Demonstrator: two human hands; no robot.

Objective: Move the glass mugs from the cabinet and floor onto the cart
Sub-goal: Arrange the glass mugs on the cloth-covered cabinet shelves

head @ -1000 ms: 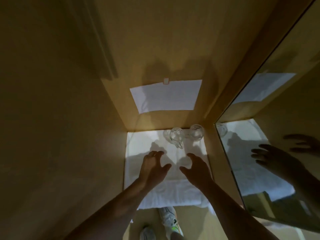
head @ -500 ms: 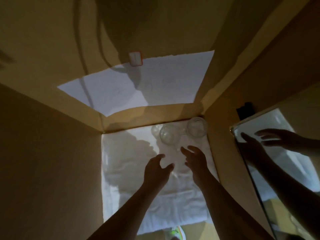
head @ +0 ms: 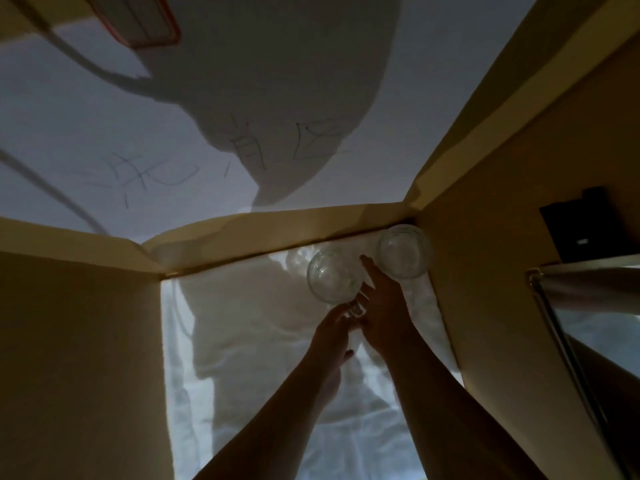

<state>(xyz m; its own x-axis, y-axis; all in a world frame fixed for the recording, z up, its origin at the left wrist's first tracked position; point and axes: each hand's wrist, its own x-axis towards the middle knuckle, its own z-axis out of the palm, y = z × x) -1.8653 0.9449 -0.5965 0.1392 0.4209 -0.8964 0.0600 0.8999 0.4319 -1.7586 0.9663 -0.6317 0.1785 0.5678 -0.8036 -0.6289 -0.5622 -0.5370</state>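
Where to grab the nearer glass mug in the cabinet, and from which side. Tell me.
Take the nearer glass mug by its handle, coming from the front. It stands upright on the white cloth with the handle turned toward the person, where the left hand already reaches. The right hand crowds its right side.

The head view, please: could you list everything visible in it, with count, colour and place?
glass mugs: two, clear, on the cloth at the far right corner, nearer one, farther one against the right wall
white cloth: one, covering the cabinet floor
paper sheet: one, white with faint handwriting, on the back panel
cabinet walls: tan, left, right and back
mirror: one, metal-edged, at right
left hand: at the nearer mug's handle, grip unclear
right hand: fingers extended between the mugs
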